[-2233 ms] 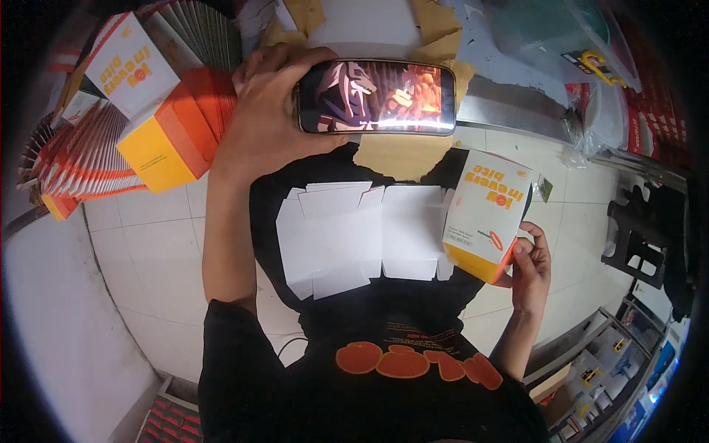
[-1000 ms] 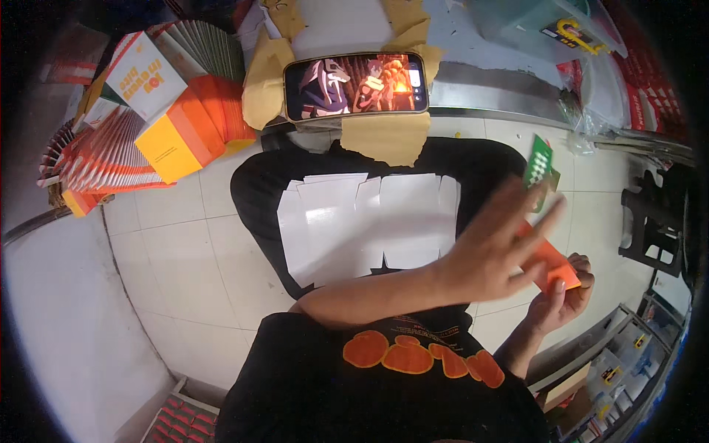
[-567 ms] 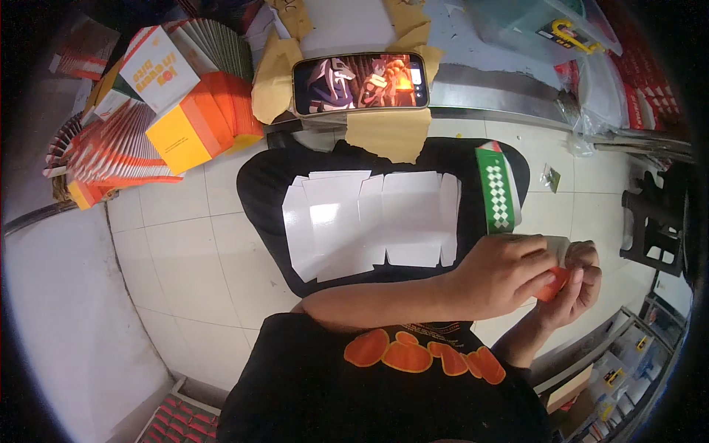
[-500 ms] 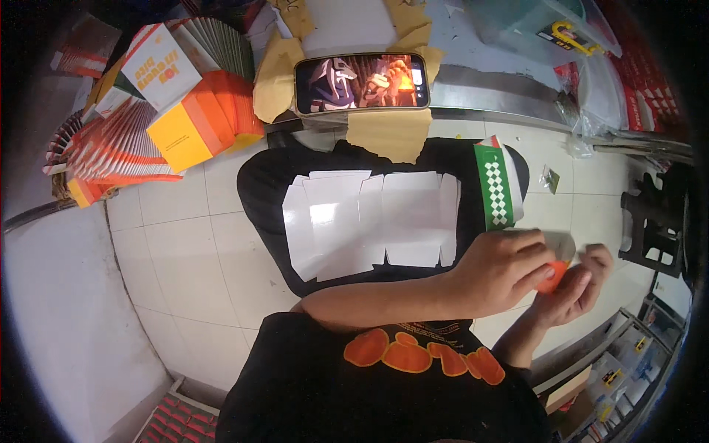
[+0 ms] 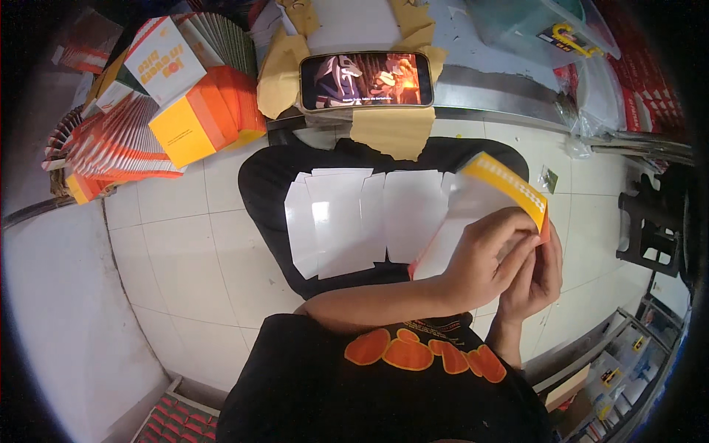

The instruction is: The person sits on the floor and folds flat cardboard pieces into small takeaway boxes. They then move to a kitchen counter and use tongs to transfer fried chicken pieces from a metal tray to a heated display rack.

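A folding paper box, with a yellow white-patterned strip, an orange edge and a pale inner side, is held up over my right knee. My left hand reaches across my body and is closed on its lower corner. Just right of it, my right hand pinches the orange corner, with fingertips partly hidden behind the box. On my lap lie flat white box blanks, their glossy plain sides up. The held box covers the blanks' right end.
A phone playing a cartoon leans on brown cardboard at the table edge. Stacks of folded orange and white boxes stand at far left. A clear plastic bin is far right; a black stool stands on the tiled floor.
The box has turned from its green strip to its yellow one and swung left over the blanks. My right hand has moved left and closed on its corner.
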`<state>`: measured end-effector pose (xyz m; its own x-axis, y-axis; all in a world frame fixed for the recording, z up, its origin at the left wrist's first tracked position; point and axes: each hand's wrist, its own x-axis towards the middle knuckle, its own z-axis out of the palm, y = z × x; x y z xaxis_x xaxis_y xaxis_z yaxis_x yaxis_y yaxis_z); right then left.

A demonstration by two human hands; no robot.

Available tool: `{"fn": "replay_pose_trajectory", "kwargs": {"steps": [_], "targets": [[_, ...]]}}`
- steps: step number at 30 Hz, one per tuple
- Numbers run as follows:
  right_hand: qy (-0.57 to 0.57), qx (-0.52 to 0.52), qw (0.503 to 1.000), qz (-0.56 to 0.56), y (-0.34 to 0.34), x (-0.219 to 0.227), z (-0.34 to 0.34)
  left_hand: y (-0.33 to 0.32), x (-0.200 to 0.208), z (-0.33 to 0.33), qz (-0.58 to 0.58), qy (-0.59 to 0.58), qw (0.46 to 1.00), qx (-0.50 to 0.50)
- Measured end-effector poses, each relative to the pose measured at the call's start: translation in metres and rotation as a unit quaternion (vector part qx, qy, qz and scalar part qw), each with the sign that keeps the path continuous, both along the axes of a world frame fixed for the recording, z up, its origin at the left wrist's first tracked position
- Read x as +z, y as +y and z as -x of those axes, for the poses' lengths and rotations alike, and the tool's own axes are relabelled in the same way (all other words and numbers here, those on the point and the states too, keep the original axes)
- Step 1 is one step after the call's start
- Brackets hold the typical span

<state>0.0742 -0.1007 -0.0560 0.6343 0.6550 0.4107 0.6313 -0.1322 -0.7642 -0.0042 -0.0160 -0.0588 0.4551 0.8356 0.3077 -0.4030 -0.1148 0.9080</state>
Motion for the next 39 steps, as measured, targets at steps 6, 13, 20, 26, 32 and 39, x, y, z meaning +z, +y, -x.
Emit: {"fn": "replay_pose_trajectory", "kwargs": {"steps": [6,13,20,26,32,39], "targets": [[0.114,0.007,0.993,-0.042,0.002,0.003,-0.004,0.001,-0.011,0.004,-0.019,-0.002,0.999,0.026],[0.055,-0.015,0.998,-0.014,0.001,0.004,0.002,0.003,-0.015,0.007,-0.083,0.012,0.996,0.037],[0.092,-0.048,0.995,0.001,0.003,0.004,-0.002,0.010,-0.014,0.006,-0.063,0.013,0.998,0.015],[0.042,-0.012,0.999,0.025,0.001,0.001,-0.004,0.012,-0.014,0.008,-0.108,0.038,0.993,0.017],[0.107,-0.032,0.994,-0.020,0.005,-0.003,0.000,0.011,-0.015,0.006,-0.060,0.021,0.998,0.007],[0.210,-0.004,0.973,-0.099,0.003,0.004,-0.001,0.010,-0.006,0.008,0.006,-0.015,1.000,-0.013]]}}
